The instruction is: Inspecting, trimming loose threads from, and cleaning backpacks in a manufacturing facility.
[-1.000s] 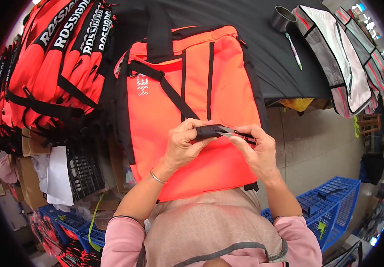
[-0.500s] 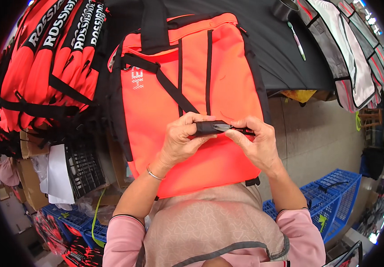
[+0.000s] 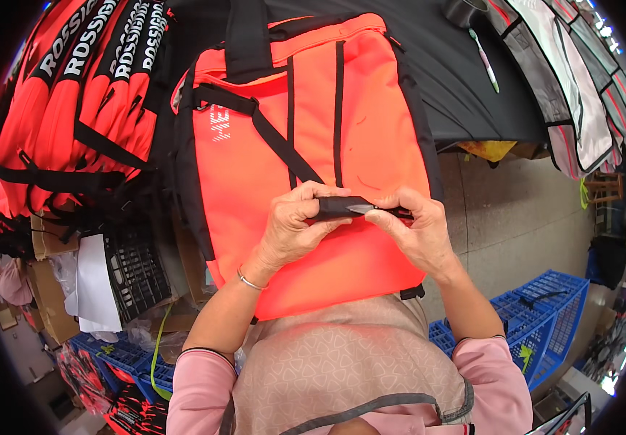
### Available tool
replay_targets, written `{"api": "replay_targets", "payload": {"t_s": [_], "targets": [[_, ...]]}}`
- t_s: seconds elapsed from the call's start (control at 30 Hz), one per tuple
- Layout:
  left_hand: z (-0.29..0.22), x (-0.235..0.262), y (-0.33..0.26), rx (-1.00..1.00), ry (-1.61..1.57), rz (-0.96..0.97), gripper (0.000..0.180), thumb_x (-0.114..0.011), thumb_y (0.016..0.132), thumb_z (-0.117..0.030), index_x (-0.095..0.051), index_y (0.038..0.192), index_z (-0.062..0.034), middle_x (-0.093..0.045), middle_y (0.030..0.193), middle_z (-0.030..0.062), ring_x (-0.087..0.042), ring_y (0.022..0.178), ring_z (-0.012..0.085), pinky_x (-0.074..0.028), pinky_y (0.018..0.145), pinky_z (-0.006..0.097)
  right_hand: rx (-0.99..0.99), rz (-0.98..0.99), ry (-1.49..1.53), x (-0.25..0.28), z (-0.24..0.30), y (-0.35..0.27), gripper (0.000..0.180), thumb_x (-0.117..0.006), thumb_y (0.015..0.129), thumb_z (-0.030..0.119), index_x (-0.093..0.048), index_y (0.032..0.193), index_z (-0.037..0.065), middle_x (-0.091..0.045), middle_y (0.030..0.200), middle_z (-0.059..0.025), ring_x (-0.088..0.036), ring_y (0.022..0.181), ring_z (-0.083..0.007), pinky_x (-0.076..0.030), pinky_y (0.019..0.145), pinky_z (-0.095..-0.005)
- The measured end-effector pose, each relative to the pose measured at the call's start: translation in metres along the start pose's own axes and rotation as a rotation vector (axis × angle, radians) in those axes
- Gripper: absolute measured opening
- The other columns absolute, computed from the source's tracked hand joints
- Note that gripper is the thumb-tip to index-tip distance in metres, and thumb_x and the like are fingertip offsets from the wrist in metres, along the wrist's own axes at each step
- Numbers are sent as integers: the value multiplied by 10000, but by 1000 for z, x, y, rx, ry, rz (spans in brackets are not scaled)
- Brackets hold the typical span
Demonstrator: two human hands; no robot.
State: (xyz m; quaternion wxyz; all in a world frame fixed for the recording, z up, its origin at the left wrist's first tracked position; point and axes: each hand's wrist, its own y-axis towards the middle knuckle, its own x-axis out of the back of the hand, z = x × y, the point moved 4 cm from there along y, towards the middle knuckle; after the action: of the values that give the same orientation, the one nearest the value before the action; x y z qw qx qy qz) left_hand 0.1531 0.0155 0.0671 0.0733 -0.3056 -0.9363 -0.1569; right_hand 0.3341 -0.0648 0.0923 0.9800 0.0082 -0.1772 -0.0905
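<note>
Your left hand (image 3: 293, 222) pinches the black strap (image 3: 336, 207) between thumb and fingers; your right hand (image 3: 423, 230) grips the snips (image 3: 361, 208), blades at the strap's 3 o'clock end. Both items are over the orange bag (image 3: 382, 123), toward 5 o'clock from its centre. The toothbrush (image 3: 484, 61) lies at 2 o'clock.

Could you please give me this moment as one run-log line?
left hand: gripping black fabric strip | right hand: holding small snips, blades at strip | orange-red bag: beneath both hands
</note>
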Motion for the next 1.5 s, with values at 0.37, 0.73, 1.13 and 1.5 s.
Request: {"api": "replay_targets", "payload": {"t_s": [0.37,0.73,1.13,1.5], "targets": [[-20,19,-68,60,292,17,389,-540,741,119,-747,992,-94,-349,1519,203,-301,1414,364,-369,1072,458,-131,-257,163,30,-4,-8,249,-706,896,93,-584,1085,-13,-609,866,5,-547,719,-52,-471,678,-200],[-20,-17,-100,847,-369,7,429,-648,939,-154,-461,1258,63,-636,903,95,-668,692,143,-572,599,270,-383,212,367,-40,17,-60,202,-719,874,110,-706,1041,-4,-706,822,-56,-653,706,-95,-527,655,-245],[1,-23,-94,698,-720,-313,257,-716,880,-86,-554,1078,-58,-568,850,-34,-603,765,70,-596,680,258,221,683,-189,-58,20,-105,200,-780,719,100,-732,912,79,-693,772,-53,-688,727,-232,-551,619,-322],[4,-19,-96,676,-816,-293,348,-679,906,-99,-542,1218,-30,-672,1046,69,-697,880,175,-646,696,346,-238,33,188,-24,24,-58,138,-714,870,102,-675,984,35,-650,770,5,-599,710,-69,-484,640,-221]]}}
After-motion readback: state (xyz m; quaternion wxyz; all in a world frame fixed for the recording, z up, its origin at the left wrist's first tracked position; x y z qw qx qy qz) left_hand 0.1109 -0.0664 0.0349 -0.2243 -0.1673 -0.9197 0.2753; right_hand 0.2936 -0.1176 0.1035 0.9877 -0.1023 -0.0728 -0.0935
